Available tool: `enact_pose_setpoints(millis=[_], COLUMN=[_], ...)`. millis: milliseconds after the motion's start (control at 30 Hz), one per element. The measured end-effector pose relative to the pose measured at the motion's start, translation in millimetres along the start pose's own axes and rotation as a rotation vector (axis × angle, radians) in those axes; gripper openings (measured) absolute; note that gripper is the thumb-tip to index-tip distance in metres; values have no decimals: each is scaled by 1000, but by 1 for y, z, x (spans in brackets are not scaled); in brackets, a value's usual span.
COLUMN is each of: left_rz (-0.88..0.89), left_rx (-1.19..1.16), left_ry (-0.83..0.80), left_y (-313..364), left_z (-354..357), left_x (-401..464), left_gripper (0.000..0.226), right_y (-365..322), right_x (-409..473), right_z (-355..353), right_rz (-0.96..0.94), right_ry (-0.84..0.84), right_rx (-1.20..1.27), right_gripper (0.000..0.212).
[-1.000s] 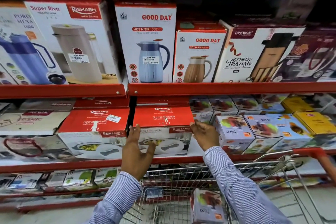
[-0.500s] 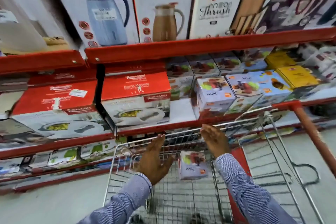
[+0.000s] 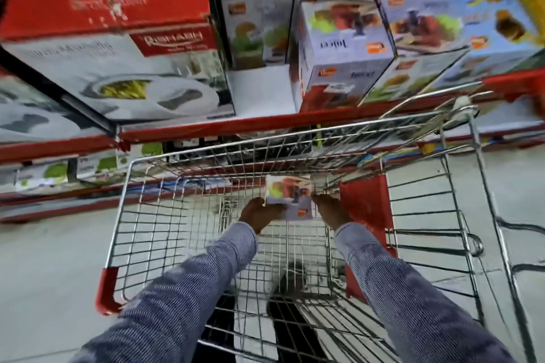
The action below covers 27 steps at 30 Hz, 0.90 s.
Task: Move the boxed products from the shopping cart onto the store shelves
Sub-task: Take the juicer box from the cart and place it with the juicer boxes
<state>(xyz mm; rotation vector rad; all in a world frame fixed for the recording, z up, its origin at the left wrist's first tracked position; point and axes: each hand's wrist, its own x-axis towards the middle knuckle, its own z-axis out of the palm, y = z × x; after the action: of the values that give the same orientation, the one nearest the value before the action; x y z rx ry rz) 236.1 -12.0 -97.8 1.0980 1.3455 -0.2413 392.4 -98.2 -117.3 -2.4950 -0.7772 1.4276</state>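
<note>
1. A wire shopping cart (image 3: 153,174) stands against red store shelves (image 3: 265,124); its far rim sits just below the front edge of the middle shelf.
2. The basket is mostly bare wire, so there is free room on every side of the one box inside it.
3. On the middle shelf, a bare white gap (image 3: 262,91) opens at the front edge between a large red and white box (image 3: 118,47) on the left and a juicer box on the shelf (image 3: 342,53) on the right.
4. Both arms, in blue striped sleeves (image 3: 191,283), reach forward and down into the basket, near its far wall.
5. The left hand (image 3: 259,214) has its fingers curled against the left side of a small juicer box (image 3: 290,197).
6. The right hand (image 3: 331,209) lies flat against the box's right side, fingers pointing toward the shelves.
7. The small juicer box is held between the two hands, near the middle of the basket's far end; whether it rests on the basket floor cannot be told.
8. A red flap (image 3: 365,206) stands just right of the right hand.
</note>
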Motion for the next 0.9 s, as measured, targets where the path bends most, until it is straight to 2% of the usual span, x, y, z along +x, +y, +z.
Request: enact_pose_setpoints(millis=[33,133,167,233,333,433,500,600,700,767,900], left_rz=[-15,-7,-22,-40,-14,125,243,422,543,604,717], left_rx=[-10,-118,-142,-169,-193,-137,-99,-103,-112,-130,-70], left_ry=[25,83,94,108,176,286,358,433,498,540,667], left_y=[0,0,1,1,8,12,15,26,45,55,76], left_z=[2,7,7,6,1,-12,-24,-41,-57,-66,-80], left_x=[2,5,4,0,-21,-54,-81,-120,-160,-179,-201], left_gripper=[16,16,19,23,12,13,6,6,19,27,20], right_y=[1,10,9,0,-7,-17,-33,-54,-74,-89,-115], right_x=[4,17,16,5,-14,-43,-71,-109,-137,-156,-174], right_z=[1,5,3,-4,-17,-38,-55,-77,-94,-105,-120], right_rz=[26,-75,-83,-118,-153,-209,-285,-386,-501,-569,-634], right_ry=[-39,-39,-48,-35,12,65,144,259,342,363,418], right_rx=[105,77,149,184,250,284,290,307,406,429,473], right_gripper=[34,16,14,20,32,42,46,31,7,10,2])
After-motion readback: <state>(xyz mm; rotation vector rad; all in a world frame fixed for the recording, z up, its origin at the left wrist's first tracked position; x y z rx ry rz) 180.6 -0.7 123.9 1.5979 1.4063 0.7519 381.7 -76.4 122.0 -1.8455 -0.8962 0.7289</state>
